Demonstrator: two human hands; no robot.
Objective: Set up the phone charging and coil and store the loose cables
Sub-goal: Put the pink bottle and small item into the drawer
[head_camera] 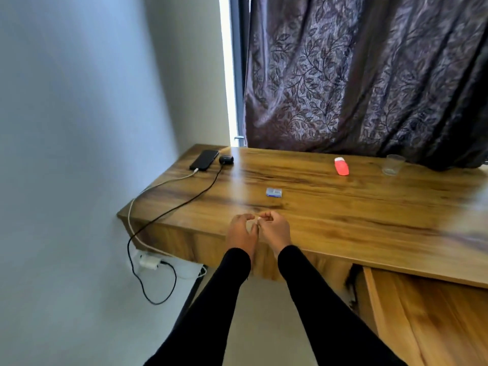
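Head view. The phone (204, 160) lies at the far left corner of the counter (343, 215), with a white cable (158, 184) plugged into its near end. That cable runs off the left edge and down to a white charger (149, 262) at the wall. A black cable (184, 204) leaves a small dark case (226, 160) just beside the phone, crosses the counter, drops over the same edge and loops near the floor.

The left hand (241, 231) and right hand (273, 228) meet over the near edge of the counter, fingers curled inward. Something small and pale (258, 220) shows between the fingertips. It appears pinched by both, but blur prevents identifying it, so each grip is judged closed on this item.

Risks: both hanging cables pass the left corner. A snag or tug there would likely drag the phone or case off the edge. The pinched item could drop to the floor, since the hands hover at the rim.

Clearance: a small blue box (273, 192) sits mid-counter, an orange object (341, 166) and a clear cup (392, 165) lie far right, well apart. The open middle gives room for coiling.
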